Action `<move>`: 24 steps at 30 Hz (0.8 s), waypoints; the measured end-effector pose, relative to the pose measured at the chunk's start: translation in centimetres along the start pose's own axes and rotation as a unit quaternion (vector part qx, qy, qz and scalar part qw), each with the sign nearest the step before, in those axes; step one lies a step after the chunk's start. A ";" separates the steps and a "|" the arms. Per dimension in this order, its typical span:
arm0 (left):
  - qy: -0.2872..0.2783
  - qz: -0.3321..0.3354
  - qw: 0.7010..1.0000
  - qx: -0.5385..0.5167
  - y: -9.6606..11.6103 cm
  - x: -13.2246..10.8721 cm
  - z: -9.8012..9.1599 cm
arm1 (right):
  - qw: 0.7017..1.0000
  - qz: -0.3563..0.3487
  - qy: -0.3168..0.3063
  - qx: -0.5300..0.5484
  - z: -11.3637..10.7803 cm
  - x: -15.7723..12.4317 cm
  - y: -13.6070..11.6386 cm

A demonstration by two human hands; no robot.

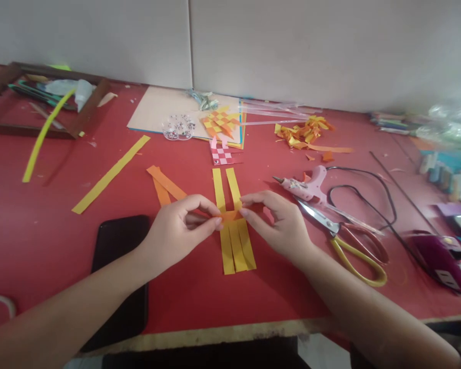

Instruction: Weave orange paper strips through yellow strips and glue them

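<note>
An orange paper strip (231, 216) runs crosswise over several yellow paper strips (236, 248) laid side by side on the table. My left hand (184, 223) pinches its left end between thumb and forefinger. At its right end, the thumb and forefinger of my right hand (274, 218) are closed on it too. Two yellow ends stick out beyond the orange strip, with a gap between them. Just past these lies a pink-and-white checkered paper fish (222, 155). More orange strips (165, 183) lie partly behind my left hand.
Scissors (340, 233) and a pink glue gun (311, 187) with a black cord lie on the right. A black phone (119, 241) is under my left forearm. Orange scraps (309, 133), a yellow-orange woven piece (221, 123) and a wooden frame (84, 113) sit farther back.
</note>
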State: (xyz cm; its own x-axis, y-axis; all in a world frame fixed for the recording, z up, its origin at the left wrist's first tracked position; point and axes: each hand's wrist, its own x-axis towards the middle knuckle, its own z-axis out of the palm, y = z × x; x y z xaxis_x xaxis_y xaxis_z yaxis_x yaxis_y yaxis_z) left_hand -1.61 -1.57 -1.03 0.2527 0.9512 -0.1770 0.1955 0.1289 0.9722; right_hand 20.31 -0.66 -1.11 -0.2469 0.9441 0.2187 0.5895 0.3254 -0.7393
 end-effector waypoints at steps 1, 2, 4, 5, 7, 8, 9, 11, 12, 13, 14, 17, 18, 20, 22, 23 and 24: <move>-0.001 0.001 1.000 -0.001 0.0 0.0 0.1 | 0.999 -0.027 -0.007 -0.019 0.1 0.0 -0.1; -0.001 0.003 1.000 -0.003 0.0 -0.1 0.1 | 0.998 -0.050 -0.015 -0.034 0.2 0.0 -0.2; -0.001 0.012 1.000 -0.003 0.1 -0.2 0.1 | 0.995 -0.079 -0.027 -0.050 0.3 0.1 -0.4; -0.002 0.016 1.000 -0.001 0.1 -0.2 0.2 | 0.995 -0.083 -0.031 -0.052 0.3 0.1 -0.5; -0.002 0.020 1.000 0.005 0.1 -0.3 0.1 | 0.995 -0.077 -0.036 -0.046 0.4 0.2 -0.5; 0.001 0.019 1.000 0.009 0.0 -0.3 0.1 | 0.996 -0.072 -0.038 -0.039 0.4 0.3 -0.4; 0.003 0.016 1.000 0.015 0.0 -0.3 0.1 | 0.996 -0.067 -0.042 -0.031 0.3 0.3 -0.4; 0.009 0.009 1.000 0.025 -0.1 -0.2 0.0 | 0.997 -0.060 -0.047 -0.010 0.3 0.4 -0.1; 0.012 0.007 0.999 0.029 -0.1 -0.2 -0.1 | 0.997 -0.056 -0.049 0.000 0.2 0.4 0.0; 0.014 0.007 0.999 0.032 -0.2 -0.1 -0.2 | 0.997 -0.052 -0.050 0.009 0.2 0.4 0.2; 0.015 0.009 0.999 0.035 -0.2 -0.1 -0.2 | 0.997 -0.046 -0.052 0.016 0.1 0.3 0.3; 0.019 0.026 0.998 0.049 -0.2 0.0 -0.3 | 0.998 -0.024 -0.051 0.020 -0.1 0.3 0.5; 0.021 0.031 0.998 0.058 -0.1 0.0 -0.3 | 0.999 -0.014 -0.048 0.017 -0.2 0.3 0.5; 0.035 0.038 0.996 0.069 0.1 -0.1 -0.4 | 0.999 0.006 -0.032 0.010 -0.4 0.3 0.5; 0.058 0.038 0.996 0.057 0.2 -0.1 -0.4 | 1.000 0.019 -0.010 0.007 -0.5 0.3 0.5; 0.070 0.036 0.996 0.043 0.3 -0.1 -0.5 | 1.000 0.019 0.005 0.007 -0.7 0.3 0.5; 0.082 0.036 0.996 0.027 0.3 -0.1 -0.5 | 1.000 0.016 0.019 0.006 -0.9 0.4 0.5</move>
State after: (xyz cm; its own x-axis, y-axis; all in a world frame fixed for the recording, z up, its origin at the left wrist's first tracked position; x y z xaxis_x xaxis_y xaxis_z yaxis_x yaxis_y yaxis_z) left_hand -2.10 -1.50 -0.66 0.1098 0.9911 -0.0756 0.2334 0.0483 0.9712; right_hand 21.25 -0.04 -0.82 -0.1989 0.9555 0.2178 0.5874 0.2942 -0.7539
